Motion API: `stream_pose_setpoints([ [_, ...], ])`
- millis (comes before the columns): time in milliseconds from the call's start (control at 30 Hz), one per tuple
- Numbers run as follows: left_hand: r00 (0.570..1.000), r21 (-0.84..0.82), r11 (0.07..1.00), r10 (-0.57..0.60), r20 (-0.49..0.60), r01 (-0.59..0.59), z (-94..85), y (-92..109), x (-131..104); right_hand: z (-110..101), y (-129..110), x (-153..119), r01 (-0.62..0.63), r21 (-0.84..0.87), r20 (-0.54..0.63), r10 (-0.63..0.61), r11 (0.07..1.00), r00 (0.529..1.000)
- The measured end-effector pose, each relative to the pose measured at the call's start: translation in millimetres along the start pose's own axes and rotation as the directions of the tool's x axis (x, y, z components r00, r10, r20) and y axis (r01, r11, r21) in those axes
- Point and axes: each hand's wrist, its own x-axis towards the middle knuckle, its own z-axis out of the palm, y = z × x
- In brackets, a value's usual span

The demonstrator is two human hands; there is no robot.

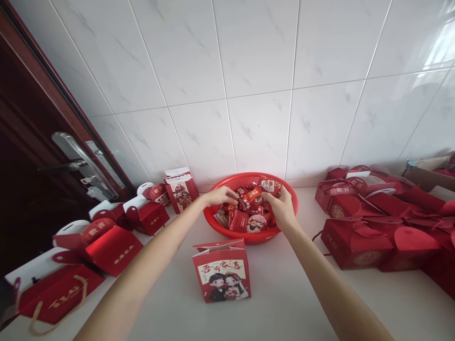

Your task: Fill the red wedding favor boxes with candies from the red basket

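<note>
A red plastic basket (209, 219) against the wall holds several wrapped candies (254, 195) in red, orange and white. Both hands reach into it. My left hand (223, 195) is at its left side, fingers curled together down at the candies; what they grip is hidden. On the right side, my right hand (280, 206) has its thumb and fingers apart, touching the candies near an orange wrapper. In front of the basket, an upright red gift box (223, 274) shows a cartoon couple and has its top flaps open.
Red gift boxes (113, 246) with lids up line the left side, near a dark door with a metal handle (85, 161). Two flat-fronted boxes (182, 192) lean by the tiled wall. Many red boxes (359, 241) crowd the right side of the white tabletop (284, 303).
</note>
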Motion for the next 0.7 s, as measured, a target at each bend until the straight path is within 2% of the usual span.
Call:
stream_pose_setpoints([
  [133,0.981,-0.114,0.992,0.034,-0.192,-0.056,-10.4,9.7,-13.0,-0.8,-3.3,-2.2,-0.007,-0.008,0.011,0.007,1.0,1.0],
  [333,0.965,-0.175,0.98,0.047,-0.257,-0.095,-3.8,28.0,-34.5,-0.2,-5.7,-3.7,-0.01,-0.013,0.003,0.01,1.0,1.0],
  [500,0.946,-0.078,0.99,0.091,-0.31,-0.121,10.7,35.3,-45.8,0.5,-6.2,-4.7,0.006,-0.019,-0.001,-0.006,1.0,1.0],
  [700,0.931,0.162,0.983,0.14,-0.337,-0.089,16.8,31.2,-56.8,1.3,-12.5,-9.0,0.023,-0.038,0.034,-0.021,0.999,0.999],
])
